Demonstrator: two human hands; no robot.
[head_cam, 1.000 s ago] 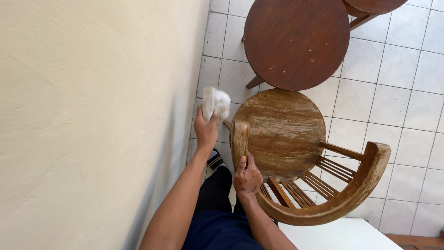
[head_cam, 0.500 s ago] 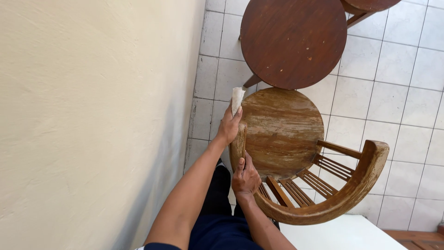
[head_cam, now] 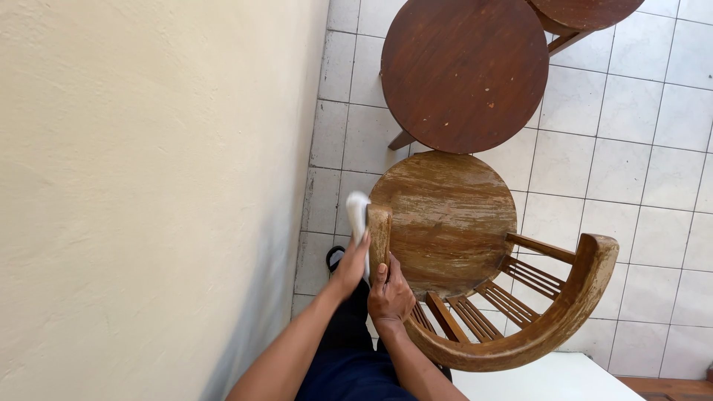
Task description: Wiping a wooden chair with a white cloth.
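A worn wooden chair (head_cam: 445, 219) with a round seat and a curved backrest (head_cam: 553, 327) stands below me. My left hand (head_cam: 349, 269) holds a white cloth (head_cam: 357, 212) pressed against the outer side of the chair's armrest end (head_cam: 379, 226). My right hand (head_cam: 390, 293) grips the same armrest just behind that end, fingers wrapped over the wood. Both forearms reach up from the bottom of the view.
A cream wall (head_cam: 148, 186) fills the left side, close to the chair. A dark round wooden table (head_cam: 464, 70) stands just beyond the seat, another round top (head_cam: 587, 11) at the upper right. White floor tiles (head_cam: 631, 148) lie around; a white surface (head_cam: 535, 379) sits bottom right.
My left hand with the cloth rose to the armrest's tip, then slid back down along its outer side. My right hand kept its grip on the armrest.
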